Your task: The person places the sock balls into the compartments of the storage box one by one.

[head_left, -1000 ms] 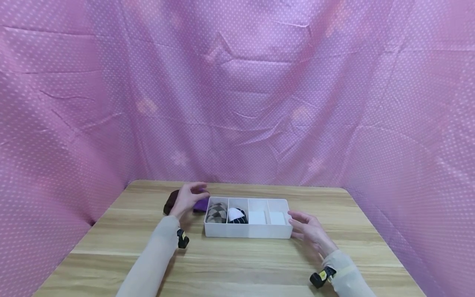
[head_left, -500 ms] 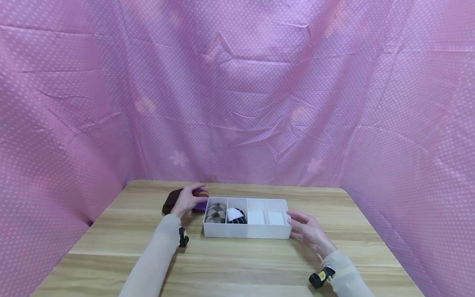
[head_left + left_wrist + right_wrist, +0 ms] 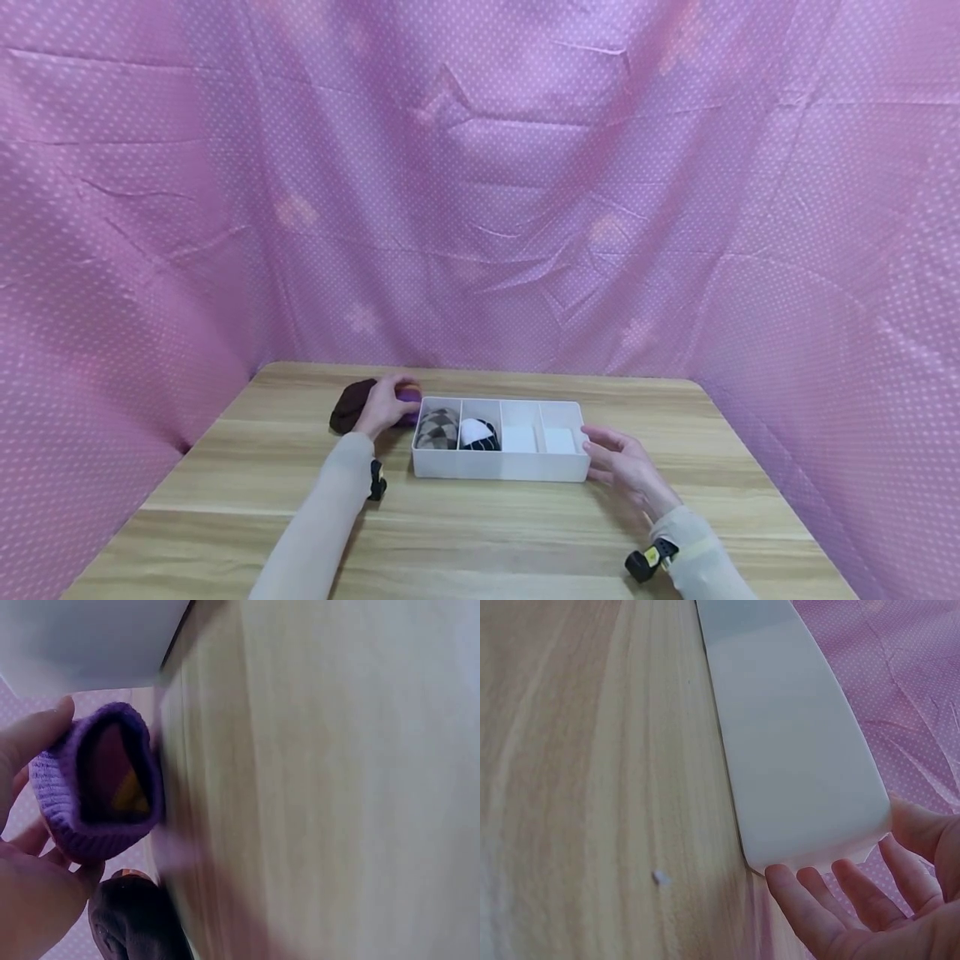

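Observation:
A white divided tray (image 3: pixel 501 469) sits mid-table; its two left compartments hold an argyle sock roll (image 3: pixel 437 428) and a white-and-dark sock roll (image 3: pixel 477 434), and the two right ones show only white. Just left of the tray, my left hand (image 3: pixel 384 404) grips a rolled purple sock (image 3: pixel 408 398), whose open cuff (image 3: pixel 96 782) faces the left wrist camera. A dark brown sock roll (image 3: pixel 348 405) lies beside it on the table. My right hand (image 3: pixel 619 464) stays open, fingers (image 3: pixel 870 889) straight against the tray's right end wall (image 3: pixel 795 772).
The wooden table (image 3: pixel 480 533) is enclosed on three sides by a pink dotted curtain (image 3: pixel 480 183). A small white speck (image 3: pixel 659 878) lies on the wood near the tray's corner. Black wrist cameras (image 3: pixel 643 562) sit on both sleeves.
My left hand has lowered onto the purple sock and curled its fingers round it. The right hand and the tray have stayed put.

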`<action>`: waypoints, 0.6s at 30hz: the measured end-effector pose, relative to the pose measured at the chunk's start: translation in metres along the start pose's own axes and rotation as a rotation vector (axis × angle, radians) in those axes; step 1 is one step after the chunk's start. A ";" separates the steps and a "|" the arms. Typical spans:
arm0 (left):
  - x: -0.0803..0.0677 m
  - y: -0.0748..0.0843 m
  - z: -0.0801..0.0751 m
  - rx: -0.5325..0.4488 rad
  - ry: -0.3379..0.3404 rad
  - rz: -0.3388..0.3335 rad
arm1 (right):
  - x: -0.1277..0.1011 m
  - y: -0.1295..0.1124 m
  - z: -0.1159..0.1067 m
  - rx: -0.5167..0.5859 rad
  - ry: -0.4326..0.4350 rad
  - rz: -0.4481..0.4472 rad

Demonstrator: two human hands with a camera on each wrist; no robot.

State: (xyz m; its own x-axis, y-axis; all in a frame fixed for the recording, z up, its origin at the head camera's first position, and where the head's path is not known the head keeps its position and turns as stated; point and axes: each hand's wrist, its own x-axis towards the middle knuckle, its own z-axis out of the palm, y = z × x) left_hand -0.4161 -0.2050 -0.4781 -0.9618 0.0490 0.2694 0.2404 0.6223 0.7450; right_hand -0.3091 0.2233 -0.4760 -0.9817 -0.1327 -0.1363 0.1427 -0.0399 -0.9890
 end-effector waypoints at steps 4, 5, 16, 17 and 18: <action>-0.005 0.002 -0.004 0.031 -0.003 0.020 | -0.001 -0.001 -0.001 -0.005 -0.001 0.000; -0.006 0.002 -0.005 0.044 -0.006 0.023 | -0.001 -0.001 -0.001 -0.008 -0.004 0.000; -0.019 0.003 -0.016 0.109 -0.008 0.044 | -0.004 -0.001 -0.004 -0.013 0.000 -0.010; -0.020 0.003 -0.017 0.109 -0.007 0.042 | -0.005 0.000 -0.005 -0.012 -0.004 -0.011; -0.021 0.002 -0.018 0.111 -0.006 0.041 | -0.005 0.000 -0.005 -0.015 -0.009 -0.010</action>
State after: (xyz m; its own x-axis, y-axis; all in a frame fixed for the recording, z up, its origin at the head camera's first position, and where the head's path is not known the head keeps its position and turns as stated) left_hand -0.3931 -0.2189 -0.4714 -0.9524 0.0804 0.2940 0.2635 0.7021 0.6615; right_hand -0.3046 0.2290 -0.4760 -0.9819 -0.1413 -0.1260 0.1310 -0.0264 -0.9910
